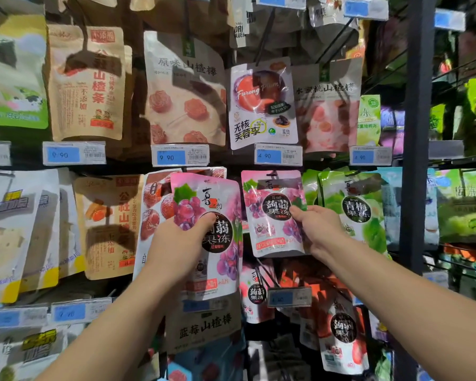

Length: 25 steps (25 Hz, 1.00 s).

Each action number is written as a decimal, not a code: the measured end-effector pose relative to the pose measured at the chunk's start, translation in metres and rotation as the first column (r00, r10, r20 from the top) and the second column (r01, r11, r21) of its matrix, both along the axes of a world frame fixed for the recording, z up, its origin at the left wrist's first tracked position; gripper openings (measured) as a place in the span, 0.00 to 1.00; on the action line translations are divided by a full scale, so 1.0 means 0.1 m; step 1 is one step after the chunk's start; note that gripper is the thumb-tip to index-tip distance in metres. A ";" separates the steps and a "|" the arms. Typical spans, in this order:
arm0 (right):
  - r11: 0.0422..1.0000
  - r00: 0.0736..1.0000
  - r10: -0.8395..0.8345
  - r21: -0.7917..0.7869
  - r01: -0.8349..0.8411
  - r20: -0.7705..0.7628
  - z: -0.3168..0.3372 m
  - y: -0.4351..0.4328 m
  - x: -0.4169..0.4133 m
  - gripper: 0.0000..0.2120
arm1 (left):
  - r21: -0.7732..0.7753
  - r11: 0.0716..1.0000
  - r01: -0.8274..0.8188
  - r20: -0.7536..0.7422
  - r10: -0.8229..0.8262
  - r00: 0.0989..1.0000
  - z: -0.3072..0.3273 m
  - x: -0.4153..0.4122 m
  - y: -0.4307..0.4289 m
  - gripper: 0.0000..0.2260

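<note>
Left hand (176, 237) grips the grape jelly pouch (220, 243) by its left edge, off the rack (416, 160) mid row, right hand (316, 226) pinches the hung pouch (270, 215) at its right edge; prob light, floppy, slick film tbh.

Dark shop rack (415, 133), blue price tags (278, 154)

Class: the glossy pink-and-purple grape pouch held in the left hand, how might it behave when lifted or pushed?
The glossy pink-and-purple grape pouch is probably floppy: its top edge curls above the left hand. Its shiny film looks slippery. It seems light, as its twin pouch hangs from a thin hook.
</note>
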State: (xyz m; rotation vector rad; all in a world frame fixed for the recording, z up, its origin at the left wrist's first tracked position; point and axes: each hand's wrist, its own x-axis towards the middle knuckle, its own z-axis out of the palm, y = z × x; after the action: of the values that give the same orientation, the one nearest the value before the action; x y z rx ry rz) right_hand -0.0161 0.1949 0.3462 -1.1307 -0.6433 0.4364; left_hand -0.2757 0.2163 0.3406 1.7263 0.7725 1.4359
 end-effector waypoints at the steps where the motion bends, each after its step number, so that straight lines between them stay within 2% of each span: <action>1: 1.000 1.000 -0.003 -0.003 0.003 -0.001 -0.01 0.03 0.00 0.22 | 0.008 1.000 -0.004 -0.008 0.004 1.000 0.00 -0.02 0.04 0.18; 2: 1.000 1.000 -0.015 0.001 0.015 0.006 -0.03 0.06 0.00 0.19 | 0.017 1.000 -0.014 -0.010 0.014 1.000 0.01 -0.04 0.06 0.18; 4: 0.999 0.998 -0.035 -0.027 0.037 0.049 -0.05 0.18 -0.01 0.04 | 0.022 0.999 -0.023 -0.001 0.023 1.000 0.04 -0.02 0.10 0.20; 7: 0.992 0.992 -0.114 -0.048 0.117 0.054 -0.12 0.49 -0.02 0.06 | 0.006 1.000 0.007 0.054 -0.007 0.999 0.14 0.06 0.15 0.15; 9: 0.992 0.992 -0.124 -0.035 0.124 -0.002 -0.15 0.74 0.01 0.06 | 0.029 1.000 -0.005 0.047 0.003 0.999 0.18 0.10 0.23 0.11; 13: 0.996 0.985 -0.087 0.001 0.088 -0.151 -0.16 1.34 0.10 0.02 | 0.015 1.000 0.009 0.010 -0.009 1.000 0.12 0.11 0.37 0.15; 14: 0.992 0.982 -0.125 -0.021 0.124 -0.138 -0.16 1.49 0.14 0.02 | 0.027 1.000 0.016 0.000 -0.016 1.000 0.11 0.11 0.40 0.15; 17: 0.976 0.972 -0.212 -0.069 0.206 -0.102 -0.15 1.80 0.22 0.12 | 0.078 0.997 0.029 -0.014 -0.028 1.000 0.13 0.10 0.42 0.16; 19: 0.981 0.973 -0.187 -0.080 0.177 -0.137 -0.15 2.04 0.36 0.09 | 0.070 0.997 0.027 0.002 -0.028 1.000 0.15 0.09 0.41 0.16; 21: 0.973 0.966 -0.218 -0.111 0.204 -0.141 -0.22 2.36 0.56 0.12 | 0.024 0.998 0.062 0.050 -0.063 0.997 0.15 0.09 0.40 0.14; 25: 0.952 0.960 -0.269 -0.170 0.254 -0.074 -0.12 2.12 0.25 0.15 | 0.014 0.996 0.083 0.077 -0.084 0.993 0.13 0.08 0.39 0.10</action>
State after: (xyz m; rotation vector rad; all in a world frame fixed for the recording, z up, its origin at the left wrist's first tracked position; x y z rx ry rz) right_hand 0.0088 0.4066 0.3342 -1.3186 -0.3713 0.3157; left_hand -0.2680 0.2550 0.3533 1.6807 0.6450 1.4430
